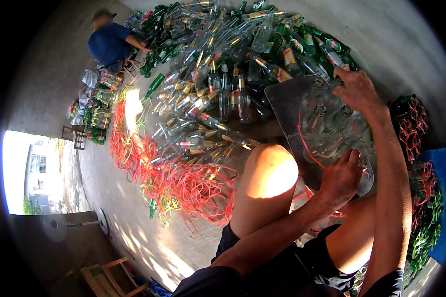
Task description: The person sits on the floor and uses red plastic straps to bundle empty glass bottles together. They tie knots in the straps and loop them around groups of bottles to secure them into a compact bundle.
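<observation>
Several clear glass bottles (327, 129) stand close together on a dark board (288, 101) in front of my knees, their mouths facing up. My right hand (357, 91) reaches to the far side of this group, its fingers closed at the neck of a clear bottle. On the near side, my left hand (341, 178) is closed beside another bottle's mouth (363, 163), its fingers curled at the neck. A red plastic strap (305, 141) runs across the board along the left of the bottles. The lower parts of the gripped bottles are mostly hidden.
A large heap of green and clear bottles (223, 44) spreads beyond the board. Tangled red straps (198, 190) lie on the floor at left. Strapped green bottles (423, 218) stand at right. Another person (109, 44) sits at the far left; a fan (103, 221) is lower left.
</observation>
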{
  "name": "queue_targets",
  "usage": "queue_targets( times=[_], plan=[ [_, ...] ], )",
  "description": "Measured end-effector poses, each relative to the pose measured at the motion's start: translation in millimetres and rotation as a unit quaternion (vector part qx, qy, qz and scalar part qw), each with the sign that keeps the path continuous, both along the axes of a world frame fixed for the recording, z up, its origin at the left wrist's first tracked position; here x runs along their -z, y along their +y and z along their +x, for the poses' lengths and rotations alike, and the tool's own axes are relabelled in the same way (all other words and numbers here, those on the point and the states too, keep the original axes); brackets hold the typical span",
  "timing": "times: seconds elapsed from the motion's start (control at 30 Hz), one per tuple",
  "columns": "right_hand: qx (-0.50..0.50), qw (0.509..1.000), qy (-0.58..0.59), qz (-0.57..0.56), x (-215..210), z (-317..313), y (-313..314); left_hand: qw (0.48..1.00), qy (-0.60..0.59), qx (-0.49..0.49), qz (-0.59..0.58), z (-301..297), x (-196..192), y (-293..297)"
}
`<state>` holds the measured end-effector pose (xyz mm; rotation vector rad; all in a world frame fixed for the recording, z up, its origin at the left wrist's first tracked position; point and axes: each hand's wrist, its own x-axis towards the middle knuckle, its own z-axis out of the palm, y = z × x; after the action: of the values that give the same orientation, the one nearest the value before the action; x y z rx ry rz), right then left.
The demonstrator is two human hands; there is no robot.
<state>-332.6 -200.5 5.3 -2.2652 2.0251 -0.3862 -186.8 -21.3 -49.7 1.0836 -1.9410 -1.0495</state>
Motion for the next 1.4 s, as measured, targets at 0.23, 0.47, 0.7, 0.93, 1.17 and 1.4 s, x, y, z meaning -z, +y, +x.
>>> queue_targets(
  times=[0.23, 0.47, 0.7, 0.93, 1.17, 1.4],
  plan=[
    [0.01, 0.999, -0.023, 0.032, -5, 3, 2, 1.0, -0.008, 0.004, 0.003, 3, 0, 0],
    [0.01, 1.0, -0.004, -0.009, -4, 1, 12, 0.999, -0.036, -0.009, 0.01, 0, -3, 1],
    [-0.007, 0.997, -0.007, -0.073, -26, -19, 32, 1.0, -0.017, 0.004, -0.001, 0, -8, -3],
    [-0.014, 0.998, -0.046, 0.028, -60, 12, 76, 1.0, -0.028, 0.006, -0.002, 0, -4, -4],
    [-0.02, 0.999, 0.031, 0.038, -30, 20, 84, 1.0, -0.028, 0.009, 0.01, 2, -6, -2],
    [-0.041, 0.999, 0.007, -0.007, -20, 17, 83, 0.999, -0.023, 0.007, 0.028, 5, -10, 1]
  ],
)
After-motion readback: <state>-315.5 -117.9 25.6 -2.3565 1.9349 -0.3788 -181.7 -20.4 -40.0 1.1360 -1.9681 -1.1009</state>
